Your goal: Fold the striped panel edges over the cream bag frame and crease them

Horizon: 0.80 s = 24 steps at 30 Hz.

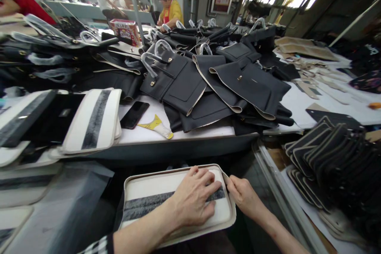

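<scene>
Low in front of me lies a white bag panel (149,183), rectangular with rounded corners, a folded-up rim and a dark grey stripe along its length. My left hand (195,196) rests on its right half with the fingers apart, the fingertips by the far right corner. Closed in a pinch, my right hand (242,194) grips the rim at that right end. The thumb and fingertips of the right hand partly cover the spot they hold. What supports the panel from below is mostly hidden.
Black bag pieces (184,83) with wrapped handles heap on the white table (202,134). A phone (135,114) and a yellow-white scrap (156,126) lie near its edge. Striped panels (95,119) stack left; black panels (324,158) stand right. A person in yellow (174,14) works behind.
</scene>
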### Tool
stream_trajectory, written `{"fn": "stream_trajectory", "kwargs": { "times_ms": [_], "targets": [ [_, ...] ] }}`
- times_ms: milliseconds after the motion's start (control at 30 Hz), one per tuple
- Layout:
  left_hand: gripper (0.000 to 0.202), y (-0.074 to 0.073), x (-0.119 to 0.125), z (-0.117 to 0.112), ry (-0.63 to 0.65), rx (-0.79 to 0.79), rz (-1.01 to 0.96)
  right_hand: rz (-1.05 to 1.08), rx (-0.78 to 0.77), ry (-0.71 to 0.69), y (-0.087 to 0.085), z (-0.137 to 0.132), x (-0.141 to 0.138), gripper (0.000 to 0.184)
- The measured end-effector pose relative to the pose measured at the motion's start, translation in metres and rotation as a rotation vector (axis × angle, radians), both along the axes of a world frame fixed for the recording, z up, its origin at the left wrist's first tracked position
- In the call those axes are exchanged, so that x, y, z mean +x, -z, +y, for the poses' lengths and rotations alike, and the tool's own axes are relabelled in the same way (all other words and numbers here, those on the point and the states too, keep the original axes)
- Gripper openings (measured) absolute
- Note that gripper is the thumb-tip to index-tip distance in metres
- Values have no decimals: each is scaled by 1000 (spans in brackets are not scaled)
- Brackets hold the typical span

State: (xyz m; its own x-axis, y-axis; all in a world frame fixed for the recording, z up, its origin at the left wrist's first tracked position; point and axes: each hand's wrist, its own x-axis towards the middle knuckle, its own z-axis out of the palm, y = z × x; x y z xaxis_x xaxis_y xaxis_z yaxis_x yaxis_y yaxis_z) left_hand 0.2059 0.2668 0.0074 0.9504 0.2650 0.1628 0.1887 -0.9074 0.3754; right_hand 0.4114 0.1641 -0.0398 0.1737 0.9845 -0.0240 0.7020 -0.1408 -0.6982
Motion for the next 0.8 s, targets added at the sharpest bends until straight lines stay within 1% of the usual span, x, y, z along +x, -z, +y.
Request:
{"fn": "stream_trajectory", "kwargs": {
  "times_ms": [133, 233, 300, 367, 467, 567, 633, 700, 767, 800],
  "targets": [
    [40, 7, -7, 7, -20, -10, -22, -57, -18, -31, -6, 4, -4, 38],
    [38, 13, -9, 17, -27, -12, -33, -104, 23, -18, -5, 12, -6, 36],
    [37, 16, -10, 21, -24, -19, -41, -61, 20, 10, -3, 14, -10, 37],
    [36, 18, -9, 23, -23, -20, -45, 38, -15, 63, -1, 13, -16, 38],
    [34, 19, -8, 21, -16, 0, -26, 180, -42, 174, 4, 3, -28, 40],
    [34, 17, -5, 18, -1, 29, -4, 304, -6, 340, 11, -9, -41, 36],
    [35, 16, -3, 16, 7, 39, 6, 372, 29, 453, 14, -16, -50, 39],
    [35, 15, 0, 14, 17, 45, 15, 365, 76, 513, 15, -20, -56, 39],
    [35, 14, 3, 11, 23, 58, 24, 299, 133, 532, 14, -23, -58, 35],
    [36, 13, 4, 10, 23, 67, 28, 263, 155, 531, 13, -24, -59, 36]
  ]
}}
